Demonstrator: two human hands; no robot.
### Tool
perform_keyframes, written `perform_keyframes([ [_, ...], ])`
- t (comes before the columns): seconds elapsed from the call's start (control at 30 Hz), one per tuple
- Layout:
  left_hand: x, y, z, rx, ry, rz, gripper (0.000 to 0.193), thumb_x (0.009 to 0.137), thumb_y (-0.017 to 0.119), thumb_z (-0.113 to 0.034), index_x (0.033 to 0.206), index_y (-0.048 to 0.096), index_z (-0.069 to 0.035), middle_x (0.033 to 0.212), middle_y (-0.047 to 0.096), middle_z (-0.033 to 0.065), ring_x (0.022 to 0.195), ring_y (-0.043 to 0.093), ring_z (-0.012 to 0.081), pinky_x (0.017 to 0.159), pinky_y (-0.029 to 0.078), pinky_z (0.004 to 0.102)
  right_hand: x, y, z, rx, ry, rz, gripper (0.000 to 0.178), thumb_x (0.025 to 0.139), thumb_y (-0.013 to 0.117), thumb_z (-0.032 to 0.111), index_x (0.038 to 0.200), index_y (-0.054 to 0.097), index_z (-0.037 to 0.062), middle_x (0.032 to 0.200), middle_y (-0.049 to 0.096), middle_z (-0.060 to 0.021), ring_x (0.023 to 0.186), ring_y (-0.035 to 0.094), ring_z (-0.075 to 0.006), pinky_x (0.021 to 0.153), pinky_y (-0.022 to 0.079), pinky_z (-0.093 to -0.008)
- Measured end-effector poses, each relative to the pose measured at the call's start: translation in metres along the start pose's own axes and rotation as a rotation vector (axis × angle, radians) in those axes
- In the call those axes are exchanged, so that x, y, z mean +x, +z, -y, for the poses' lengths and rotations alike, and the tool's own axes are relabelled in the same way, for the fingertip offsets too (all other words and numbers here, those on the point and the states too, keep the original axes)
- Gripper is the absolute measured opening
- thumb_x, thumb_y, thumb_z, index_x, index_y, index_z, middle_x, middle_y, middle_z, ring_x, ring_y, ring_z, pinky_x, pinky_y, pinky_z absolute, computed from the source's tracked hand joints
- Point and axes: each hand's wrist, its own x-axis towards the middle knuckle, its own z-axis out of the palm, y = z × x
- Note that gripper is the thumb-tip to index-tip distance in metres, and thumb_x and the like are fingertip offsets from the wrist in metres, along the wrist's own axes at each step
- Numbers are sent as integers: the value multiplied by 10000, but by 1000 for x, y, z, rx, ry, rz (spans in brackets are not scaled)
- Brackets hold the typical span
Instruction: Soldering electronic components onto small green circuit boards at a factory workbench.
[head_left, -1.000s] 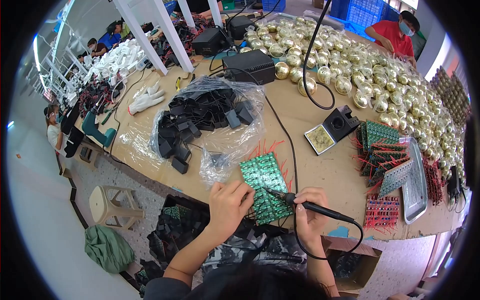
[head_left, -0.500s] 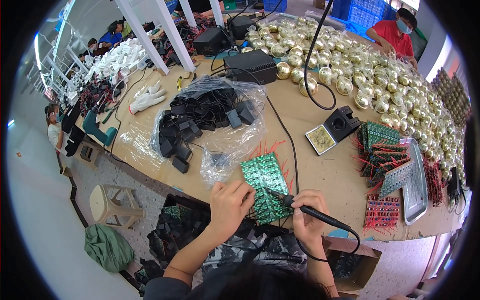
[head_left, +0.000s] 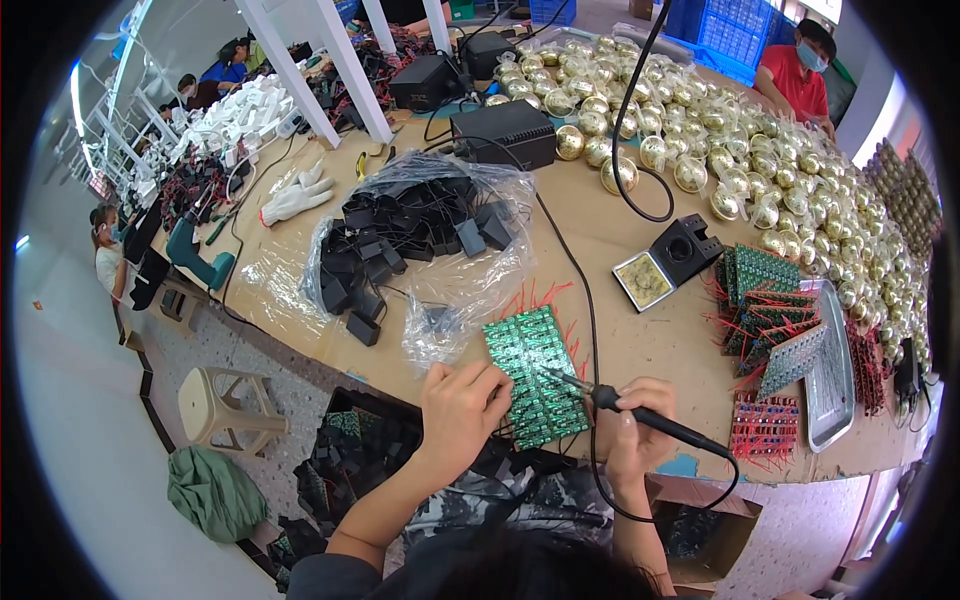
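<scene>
A green circuit board panel (head_left: 530, 345) with red wires along its far and right edges lies at the table's near edge. My right hand (head_left: 640, 430) is closed around a black soldering iron (head_left: 675, 430), whose tip meets or hovers just over the middle of the panel; I cannot tell which. At the panel's left edge, my left hand (head_left: 460, 410) has its fingers curled in a pinch; what they hold is hidden. Just beyond, a clear plastic bag (head_left: 490, 285) lies open around several small black boxes (head_left: 375, 255) with thin black leads.
A soldering stand (head_left: 685, 245) with a yellowish cleaning tray stands right of the panel. Wired boards (head_left: 765, 420) and a metal tray (head_left: 832, 400) lie further right. Gold balls (head_left: 690, 170) cover the far right, where a person in red (head_left: 790, 80) works. A white glove (head_left: 298, 195) lies left.
My right hand has moved right with the soldering iron, and its tip has shifted rightward and slightly farther up the panel. My left hand stays almost in place.
</scene>
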Motion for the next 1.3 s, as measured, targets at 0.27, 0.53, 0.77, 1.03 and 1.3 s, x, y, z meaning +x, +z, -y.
perform_keyframes([
  [0.27,1,-1,-1,5,-2,0,112,796,740,-103,804,628,-105,741,582,12,685,590,218,702,371,350,-3,-3,-3,-10,7,-119,91,838,556,74,912,550,21,969,510,-115,878,499,-179,812,433,-299],
  [0.53,1,-6,-4,54,4,5,108,818,737,-131,828,635,-101,777,588,33,722,609,237,722,395,360,-5,-2,-3,51,36,-150,107,835,553,93,913,538,20,963,498,-108,864,489,-172,793,418,-290],
  [0.77,23,-34,16,-110,-188,-249,88,856,714,-118,895,674,-49,845,646,106,729,632,282,662,496,386,-4,-3,-6,70,8,-223,136,830,570,123,917,532,25,964,486,-95,852,469,-166,776,410,-290],
  [1.03,58,-38,124,137,-492,-219,198,891,710,-157,877,726,39,670,684,121,571,655,198,584,501,304,-3,-2,-6,82,5,-228,136,841,571,120,929,536,22,973,487,-93,864,476,-170,775,422,-296],
  [1.3,68,-17,137,-337,-537,-290,184,862,752,-206,940,761,-40,854,768,96,728,736,215,679,538,298,-4,-4,-6,112,38,-209,141,851,572,123,943,545,20,987,491,-100,878,484,-176,792,435,-308],
])
